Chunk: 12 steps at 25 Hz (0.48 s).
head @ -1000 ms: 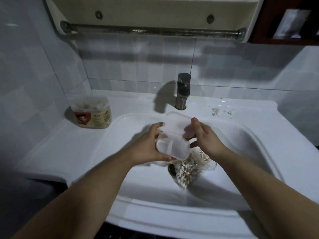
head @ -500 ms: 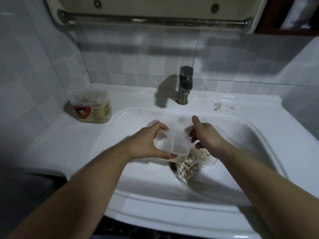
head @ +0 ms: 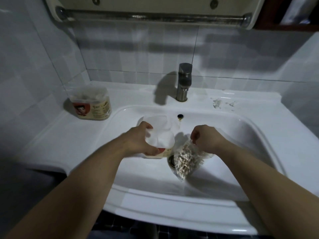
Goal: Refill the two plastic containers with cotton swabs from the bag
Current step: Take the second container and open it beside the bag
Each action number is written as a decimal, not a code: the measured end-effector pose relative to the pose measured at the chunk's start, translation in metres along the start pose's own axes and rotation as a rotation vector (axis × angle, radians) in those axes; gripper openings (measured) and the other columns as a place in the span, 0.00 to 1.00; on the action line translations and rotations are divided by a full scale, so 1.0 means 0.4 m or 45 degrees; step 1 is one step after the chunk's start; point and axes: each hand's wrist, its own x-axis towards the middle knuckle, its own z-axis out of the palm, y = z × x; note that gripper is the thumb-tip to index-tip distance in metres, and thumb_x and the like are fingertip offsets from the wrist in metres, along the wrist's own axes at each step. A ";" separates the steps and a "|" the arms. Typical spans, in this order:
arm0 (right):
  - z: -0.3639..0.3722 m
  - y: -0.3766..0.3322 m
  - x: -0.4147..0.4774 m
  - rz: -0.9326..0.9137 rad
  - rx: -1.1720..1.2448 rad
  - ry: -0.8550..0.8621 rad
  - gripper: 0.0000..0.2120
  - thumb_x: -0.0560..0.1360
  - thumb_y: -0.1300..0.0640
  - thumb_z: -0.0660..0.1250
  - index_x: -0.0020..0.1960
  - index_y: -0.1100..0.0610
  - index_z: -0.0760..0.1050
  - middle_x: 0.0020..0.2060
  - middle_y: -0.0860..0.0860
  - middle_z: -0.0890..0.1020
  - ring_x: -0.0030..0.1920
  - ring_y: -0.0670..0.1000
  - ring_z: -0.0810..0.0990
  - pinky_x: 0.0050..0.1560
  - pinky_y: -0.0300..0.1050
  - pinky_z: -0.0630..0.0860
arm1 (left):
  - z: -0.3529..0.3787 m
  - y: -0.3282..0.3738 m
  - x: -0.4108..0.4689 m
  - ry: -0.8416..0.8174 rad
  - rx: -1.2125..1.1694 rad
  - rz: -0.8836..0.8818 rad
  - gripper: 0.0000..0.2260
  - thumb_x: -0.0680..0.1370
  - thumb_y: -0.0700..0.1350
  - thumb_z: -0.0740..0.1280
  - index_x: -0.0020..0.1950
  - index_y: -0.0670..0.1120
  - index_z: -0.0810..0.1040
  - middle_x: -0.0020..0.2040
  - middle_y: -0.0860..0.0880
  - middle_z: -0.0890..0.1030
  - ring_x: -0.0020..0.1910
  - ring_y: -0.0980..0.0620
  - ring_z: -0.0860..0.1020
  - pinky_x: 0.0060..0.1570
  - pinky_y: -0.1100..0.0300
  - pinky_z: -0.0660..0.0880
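My left hand grips a translucent plastic container with its lid flipped open, low in the sink basin; a red and beige label shows at its base. My right hand pinches the top of a clear bag of cotton swabs that lies over the drain. A second container, with swabs inside and the same label, stands closed on the counter at the back left.
A metal faucet rises behind the basin, above the overflow hole. Some white scraps lie on the counter at the back right. A towel bar runs under the cabinet overhead.
My left hand lowered the open container into the basin, to the left. My right hand let go of it and took hold of the bag's top.
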 end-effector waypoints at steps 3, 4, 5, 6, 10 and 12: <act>0.000 0.003 -0.005 0.003 -0.167 0.004 0.05 0.74 0.58 0.66 0.43 0.52 0.81 0.43 0.49 0.83 0.45 0.50 0.79 0.43 0.41 0.73 | 0.020 -0.003 0.003 -0.045 0.049 -0.029 0.46 0.63 0.62 0.82 0.73 0.53 0.62 0.64 0.53 0.75 0.56 0.52 0.78 0.60 0.52 0.77; 0.002 0.003 -0.006 0.010 -0.186 -0.005 0.07 0.74 0.56 0.67 0.42 0.54 0.83 0.41 0.50 0.85 0.43 0.50 0.80 0.41 0.41 0.75 | 0.026 -0.003 0.004 -0.063 0.058 -0.035 0.46 0.64 0.61 0.82 0.74 0.53 0.62 0.64 0.52 0.75 0.56 0.52 0.78 0.59 0.52 0.77; 0.002 0.001 -0.008 0.016 -0.207 -0.017 0.09 0.73 0.53 0.67 0.41 0.55 0.84 0.39 0.51 0.85 0.41 0.51 0.81 0.40 0.42 0.76 | 0.030 -0.002 0.005 -0.077 0.059 -0.039 0.46 0.64 0.60 0.82 0.74 0.53 0.61 0.65 0.52 0.74 0.56 0.52 0.78 0.59 0.52 0.78; 0.002 -0.003 -0.011 0.024 -0.236 -0.028 0.14 0.74 0.48 0.68 0.38 0.57 0.83 0.35 0.52 0.83 0.38 0.51 0.81 0.38 0.43 0.75 | 0.035 -0.001 0.005 -0.087 0.061 -0.040 0.46 0.64 0.60 0.82 0.75 0.53 0.61 0.65 0.51 0.74 0.57 0.51 0.78 0.59 0.52 0.78; -0.002 -0.020 -0.028 0.022 -0.300 -0.054 0.30 0.82 0.39 0.58 0.29 0.58 0.71 0.29 0.52 0.75 0.33 0.50 0.75 0.35 0.43 0.66 | 0.031 0.001 0.005 -0.038 0.122 -0.025 0.51 0.60 0.67 0.80 0.77 0.56 0.61 0.69 0.48 0.69 0.67 0.46 0.71 0.66 0.49 0.74; -0.008 -0.018 -0.037 -0.109 -0.307 -0.121 0.23 0.84 0.47 0.56 0.36 0.58 0.73 0.38 0.52 0.79 0.42 0.54 0.78 0.42 0.44 0.67 | 0.019 0.001 0.006 0.124 0.115 -0.034 0.50 0.58 0.76 0.72 0.76 0.58 0.64 0.71 0.46 0.67 0.71 0.45 0.67 0.69 0.45 0.71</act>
